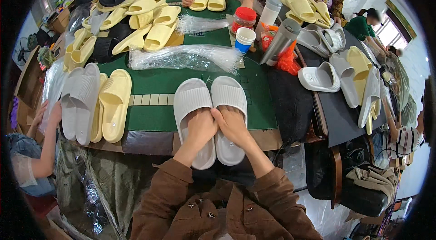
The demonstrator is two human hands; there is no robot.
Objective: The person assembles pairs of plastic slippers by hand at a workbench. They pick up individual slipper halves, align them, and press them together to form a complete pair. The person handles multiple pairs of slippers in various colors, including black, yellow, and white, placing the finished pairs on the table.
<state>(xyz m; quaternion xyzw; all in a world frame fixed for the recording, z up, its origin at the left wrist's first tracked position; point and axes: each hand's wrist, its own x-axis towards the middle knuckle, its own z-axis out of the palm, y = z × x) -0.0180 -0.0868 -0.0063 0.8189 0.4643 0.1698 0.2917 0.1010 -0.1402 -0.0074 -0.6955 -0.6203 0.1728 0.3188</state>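
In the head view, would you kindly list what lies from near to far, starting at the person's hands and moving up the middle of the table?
Left hand and right hand → pair of grey slippers → clear plastic bags → paper cup → pair of yellow slippers.

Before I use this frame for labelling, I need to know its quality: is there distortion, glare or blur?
Head view: strong fisheye bending, with a dark rim at the corners; the green felt table top bows near its edges. The window at upper right is blown out. The hands, left and right, on the pale grey foam slides look sharp.
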